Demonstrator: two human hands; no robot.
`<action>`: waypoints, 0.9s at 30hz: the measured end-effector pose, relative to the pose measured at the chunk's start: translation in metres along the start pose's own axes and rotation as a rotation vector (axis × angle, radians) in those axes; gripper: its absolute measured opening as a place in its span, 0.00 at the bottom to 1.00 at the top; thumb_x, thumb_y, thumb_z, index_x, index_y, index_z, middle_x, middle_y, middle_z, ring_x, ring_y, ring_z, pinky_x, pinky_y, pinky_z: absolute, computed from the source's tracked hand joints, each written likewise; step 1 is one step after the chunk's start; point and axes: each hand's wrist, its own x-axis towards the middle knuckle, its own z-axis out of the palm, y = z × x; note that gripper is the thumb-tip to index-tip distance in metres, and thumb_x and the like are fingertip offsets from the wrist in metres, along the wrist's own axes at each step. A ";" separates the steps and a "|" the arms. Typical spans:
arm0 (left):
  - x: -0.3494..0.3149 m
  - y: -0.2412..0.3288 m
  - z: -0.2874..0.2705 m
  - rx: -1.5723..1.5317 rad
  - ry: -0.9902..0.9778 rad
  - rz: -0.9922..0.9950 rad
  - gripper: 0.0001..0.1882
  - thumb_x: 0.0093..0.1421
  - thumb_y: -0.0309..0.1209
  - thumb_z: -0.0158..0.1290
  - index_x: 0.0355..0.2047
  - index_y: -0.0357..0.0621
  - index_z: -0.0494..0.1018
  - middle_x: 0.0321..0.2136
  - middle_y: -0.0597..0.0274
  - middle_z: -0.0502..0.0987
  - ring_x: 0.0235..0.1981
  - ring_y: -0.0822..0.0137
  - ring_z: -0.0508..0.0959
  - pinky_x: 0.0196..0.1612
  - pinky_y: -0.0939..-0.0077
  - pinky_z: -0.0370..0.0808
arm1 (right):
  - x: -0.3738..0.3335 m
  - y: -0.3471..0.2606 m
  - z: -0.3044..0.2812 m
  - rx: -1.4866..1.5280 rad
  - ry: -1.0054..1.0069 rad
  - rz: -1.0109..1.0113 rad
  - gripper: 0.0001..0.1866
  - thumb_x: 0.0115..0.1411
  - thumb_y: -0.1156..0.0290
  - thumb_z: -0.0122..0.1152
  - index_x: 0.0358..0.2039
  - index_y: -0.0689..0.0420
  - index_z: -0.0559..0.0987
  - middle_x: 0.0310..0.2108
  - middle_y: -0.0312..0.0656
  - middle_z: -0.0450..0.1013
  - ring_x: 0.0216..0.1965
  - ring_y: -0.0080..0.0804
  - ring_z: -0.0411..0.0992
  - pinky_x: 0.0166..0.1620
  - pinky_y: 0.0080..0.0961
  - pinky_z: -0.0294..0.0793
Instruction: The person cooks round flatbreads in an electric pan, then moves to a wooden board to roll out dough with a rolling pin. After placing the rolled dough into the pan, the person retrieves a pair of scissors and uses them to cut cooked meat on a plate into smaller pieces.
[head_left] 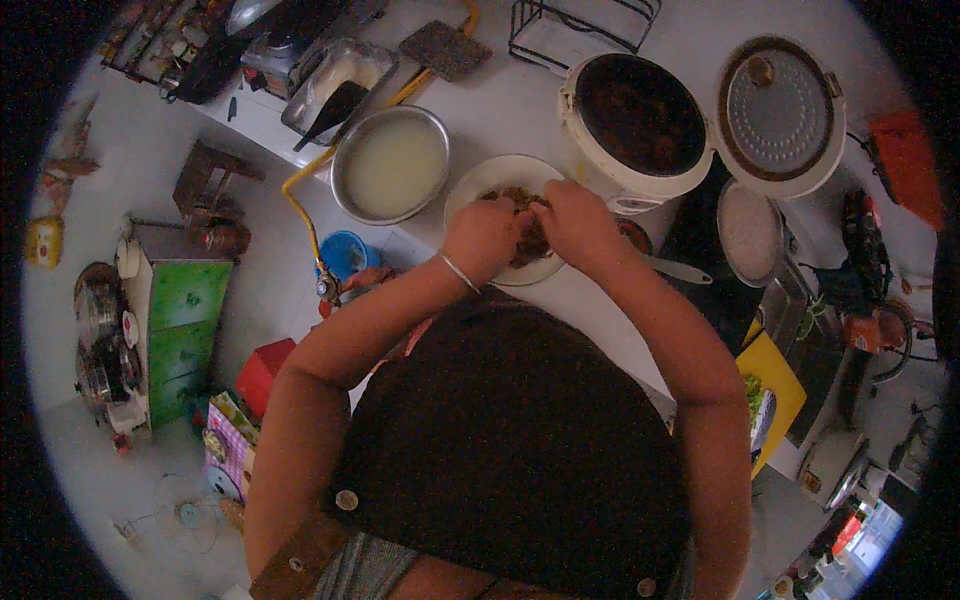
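Both of my hands are over a pale round plate (pixel 460 192) on the white counter. Brown, shredded-looking food (pixel 533 245) lies on the plate, partly hidden under my fingers. My left hand (pixel 484 238), with a bangle on its wrist, has its fingers curled and pressed into the food. From the right, my right hand (pixel 580 224) pinches the same food, its knuckles close to those of the left. A white cooker pot (pixel 582 125) with dark brown contents stands open just beyond my right hand. A metal bowl of cloudy pale liquid (pixel 391 165) is left of the plate.
The cooker's round lid (pixel 778 115) leans out to the right. Near it are a bowl of whitish contents (pixel 750 235), a light-handled utensil (pixel 680 269) and a yellow cutting board (pixel 785 395). A yellow hose (pixel 305 200) crosses the left, beside a clear tray (pixel 365 75) with a black spatula (pixel 335 112).
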 end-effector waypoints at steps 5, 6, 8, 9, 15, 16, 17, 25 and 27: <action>0.015 -0.008 -0.024 -0.093 -0.002 -0.057 0.12 0.59 0.39 0.44 0.31 0.46 0.73 0.22 0.52 0.72 0.24 0.52 0.75 0.27 0.57 0.71 | 0.011 0.008 -0.022 0.006 -0.072 -0.025 0.17 0.53 0.59 0.53 0.30 0.63 0.75 0.31 0.55 0.72 0.35 0.52 0.71 0.40 0.44 0.70; 0.016 -0.013 -0.025 -0.089 0.001 -0.019 0.13 0.59 0.39 0.44 0.30 0.45 0.73 0.22 0.52 0.72 0.24 0.51 0.75 0.27 0.57 0.70 | 0.015 0.019 -0.026 -0.026 -0.092 -0.033 0.17 0.52 0.59 0.54 0.28 0.63 0.75 0.30 0.55 0.72 0.35 0.52 0.71 0.40 0.43 0.70; 0.015 -0.026 -0.024 -0.080 0.000 0.057 0.15 0.59 0.41 0.45 0.27 0.43 0.71 0.23 0.51 0.73 0.24 0.51 0.75 0.27 0.56 0.70 | 0.020 0.047 -0.034 -0.085 -0.135 -0.048 0.18 0.50 0.59 0.55 0.25 0.64 0.76 0.29 0.56 0.72 0.33 0.51 0.71 0.38 0.42 0.71; 0.014 -0.026 -0.029 -0.111 -0.017 0.004 0.16 0.59 0.42 0.45 0.26 0.43 0.70 0.23 0.51 0.73 0.24 0.51 0.75 0.27 0.56 0.70 | 0.020 0.051 -0.043 0.085 -0.181 -0.017 0.17 0.47 0.60 0.55 0.22 0.65 0.76 0.27 0.56 0.72 0.31 0.51 0.72 0.37 0.41 0.71; -0.012 0.020 -0.050 -0.112 -0.031 -0.044 0.17 0.56 0.43 0.49 0.27 0.40 0.70 0.29 0.47 0.74 0.26 0.51 0.76 0.26 0.59 0.71 | 0.016 0.026 -0.035 -0.211 -0.161 -0.055 0.27 0.50 0.49 0.56 0.25 0.66 0.77 0.26 0.56 0.73 0.29 0.53 0.73 0.36 0.43 0.72; -0.020 0.025 -0.048 -0.086 -0.002 -0.010 0.16 0.56 0.43 0.50 0.27 0.40 0.70 0.31 0.46 0.74 0.25 0.51 0.76 0.25 0.60 0.72 | 0.013 0.016 -0.036 -0.181 -0.205 0.000 0.26 0.50 0.49 0.57 0.24 0.66 0.76 0.25 0.55 0.73 0.29 0.51 0.73 0.35 0.42 0.71; -0.025 0.029 -0.046 -0.060 0.028 0.024 0.16 0.55 0.43 0.50 0.27 0.41 0.70 0.33 0.44 0.74 0.25 0.52 0.76 0.23 0.62 0.72 | 0.010 0.004 -0.040 -0.152 -0.248 0.057 0.26 0.49 0.49 0.58 0.23 0.65 0.76 0.23 0.54 0.73 0.28 0.50 0.72 0.34 0.41 0.70; -0.048 0.040 -0.004 -0.117 0.433 0.215 0.14 0.52 0.38 0.54 0.26 0.37 0.69 0.39 0.35 0.69 0.27 0.54 0.77 0.24 0.67 0.76 | 0.004 -0.011 -0.037 -0.185 -0.588 0.269 0.34 0.47 0.42 0.58 0.29 0.68 0.76 0.28 0.58 0.73 0.33 0.51 0.74 0.38 0.40 0.73; -0.051 0.040 -0.006 -0.176 0.447 0.204 0.13 0.51 0.36 0.55 0.26 0.37 0.69 0.38 0.39 0.69 0.28 0.54 0.77 0.26 0.67 0.76 | -0.002 -0.014 -0.039 -0.179 -0.490 0.260 0.34 0.47 0.42 0.59 0.28 0.69 0.76 0.25 0.56 0.73 0.30 0.51 0.74 0.36 0.40 0.73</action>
